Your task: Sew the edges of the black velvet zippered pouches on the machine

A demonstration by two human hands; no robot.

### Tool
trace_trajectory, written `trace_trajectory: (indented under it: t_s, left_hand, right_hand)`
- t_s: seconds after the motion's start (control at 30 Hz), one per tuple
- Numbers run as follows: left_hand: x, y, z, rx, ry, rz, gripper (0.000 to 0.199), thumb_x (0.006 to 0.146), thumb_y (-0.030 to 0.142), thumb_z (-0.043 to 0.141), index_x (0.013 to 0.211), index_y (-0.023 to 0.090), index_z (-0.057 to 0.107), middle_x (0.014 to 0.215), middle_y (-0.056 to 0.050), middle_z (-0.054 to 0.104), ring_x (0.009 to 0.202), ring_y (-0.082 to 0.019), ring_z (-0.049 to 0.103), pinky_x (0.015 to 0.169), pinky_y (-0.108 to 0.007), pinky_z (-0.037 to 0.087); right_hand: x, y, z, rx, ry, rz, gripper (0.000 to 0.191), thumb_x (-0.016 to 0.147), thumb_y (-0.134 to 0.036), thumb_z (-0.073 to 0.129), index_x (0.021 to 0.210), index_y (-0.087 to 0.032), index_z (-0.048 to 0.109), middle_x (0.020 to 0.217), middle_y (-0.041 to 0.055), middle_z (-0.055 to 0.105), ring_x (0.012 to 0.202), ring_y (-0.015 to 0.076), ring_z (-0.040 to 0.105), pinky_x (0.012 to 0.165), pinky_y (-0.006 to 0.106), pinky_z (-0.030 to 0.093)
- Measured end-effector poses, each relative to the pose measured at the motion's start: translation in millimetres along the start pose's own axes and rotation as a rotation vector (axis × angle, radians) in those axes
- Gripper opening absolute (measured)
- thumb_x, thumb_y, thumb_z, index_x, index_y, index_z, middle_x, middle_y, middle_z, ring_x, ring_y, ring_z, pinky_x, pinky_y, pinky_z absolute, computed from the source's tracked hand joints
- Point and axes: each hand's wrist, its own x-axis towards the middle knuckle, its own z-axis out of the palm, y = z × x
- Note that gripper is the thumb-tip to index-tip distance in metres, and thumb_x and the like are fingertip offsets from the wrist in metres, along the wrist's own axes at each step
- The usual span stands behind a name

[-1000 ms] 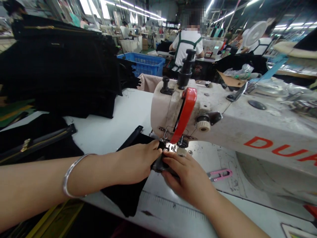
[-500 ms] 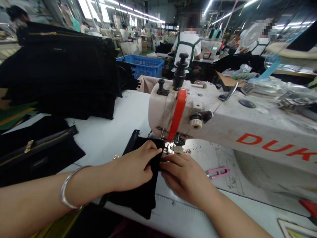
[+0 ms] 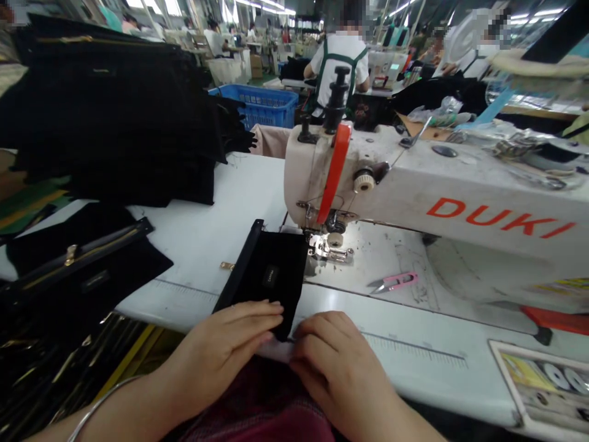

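A black fabric panel (image 3: 283,255) with a small label and a zipper strip (image 3: 239,264) along its left side lies on the sewing table. Its far right edge reaches the presser foot (image 3: 317,245) of the sewing machine (image 3: 368,159). At the panel's near end, my left hand (image 3: 230,337) lies across the fabric, fingers together and thumb mostly hidden, gripping its edge. Beside it, my right hand (image 3: 334,350) has curled fingers closed at the near right corner. What lies under those fingertips is partly hidden. A gold zipper pull (image 3: 227,266) sticks out left of the panel.
Pink-handled thread snips (image 3: 396,282) lie right of the needle area. Another zippered black panel (image 3: 92,264) rests at the table's left, before a tall stack of black pieces (image 3: 115,123). A blue crate (image 3: 262,104) and a co-worker (image 3: 338,67) are farther back.
Both hands have moved from beside the presser foot toward me, to the panel's near end. The panel's label is now uncovered. The camera view has tilted down.
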Motion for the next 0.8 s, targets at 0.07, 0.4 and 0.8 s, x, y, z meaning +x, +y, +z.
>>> trace_trajectory:
  t_s: [0.07, 0.4, 0.8]
  left_hand:
    - [2, 0, -2.9, -0.066, -0.008, -0.076, 0.033, 0.099, 0.018, 0.047, 0.128, 0.03, 0.058, 0.13, 0.004, 0.063, 0.12, -0.012, 0.059, 0.105, -0.025, 0.049]
    - [7, 5, -6.5, -0.022, 0.054, -0.021, 0.035, 0.096, 0.01, 0.046, 0.122, 0.027, 0.061, 0.114, -0.002, 0.06, 0.106, -0.014, 0.059, 0.093, -0.026, 0.05]
    - [8, 5, -11.7, 0.117, 0.053, 0.171, 0.032, 0.099, 0.011, 0.042, 0.122, 0.02, 0.063, 0.099, -0.006, 0.063, 0.091, -0.018, 0.058, 0.081, -0.031, 0.051]
  right_hand:
    - [-8, -4, 16, -0.011, 0.133, 0.033, 0.008, 0.089, -0.012, 0.063, 0.089, -0.018, 0.057, 0.094, 0.0035, 0.065, 0.086, 0.0204, 0.054, 0.077, 0.036, 0.044]
    - [-12, -6, 36, -0.143, 0.316, -0.016, 0.008, 0.095, -0.016, 0.057, 0.1, -0.02, 0.062, 0.094, 0.0036, 0.066, 0.078, 0.0192, 0.053, 0.07, 0.034, 0.04]
    - [-14, -3, 36, -0.131, 0.332, -0.104, 0.017, 0.097, -0.013, 0.052, 0.106, -0.016, 0.066, 0.098, 0.0044, 0.07, 0.082, 0.0174, 0.057, 0.073, 0.034, 0.042]
